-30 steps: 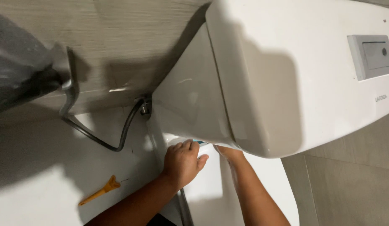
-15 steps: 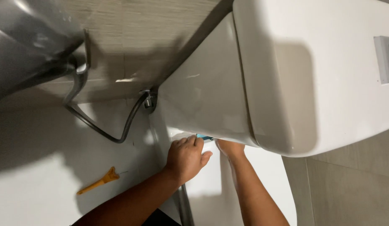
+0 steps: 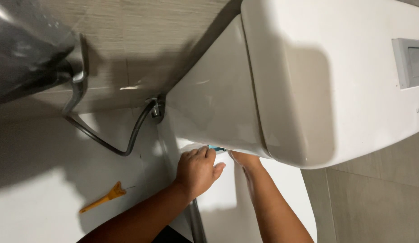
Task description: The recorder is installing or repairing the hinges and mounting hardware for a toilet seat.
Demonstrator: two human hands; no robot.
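Pale floor tiles (image 3: 34, 202) and a wall of beige, wood-grained tiles (image 3: 142, 40) fill the background of this bathroom corner. Above both hands hangs the big white ceramic toilet tank (image 3: 218, 103), with its white lid (image 3: 335, 76) and a grey rectangular flush plate (image 3: 410, 60) far to the right.

The left hand (image 3: 198, 171) is under the bottom edge of the tank, its fingers curled loosely, the knuckles toward the camera; whether it grasps something I cannot tell. Just beside its fingertips, between the two hands, a small turquoise part (image 3: 217, 148) shows under the tank. The right hand (image 3: 245, 159) reaches up under the tank and is mostly hidden there, so its grip I cannot tell either.

Up and left of the left hand a dark flexible water hose (image 3: 128, 146) bends to a metal wall valve (image 3: 156, 108). Lower left of this hand, well apart, a small yellow-orange plastic tool (image 3: 103, 198) lies on the floor.
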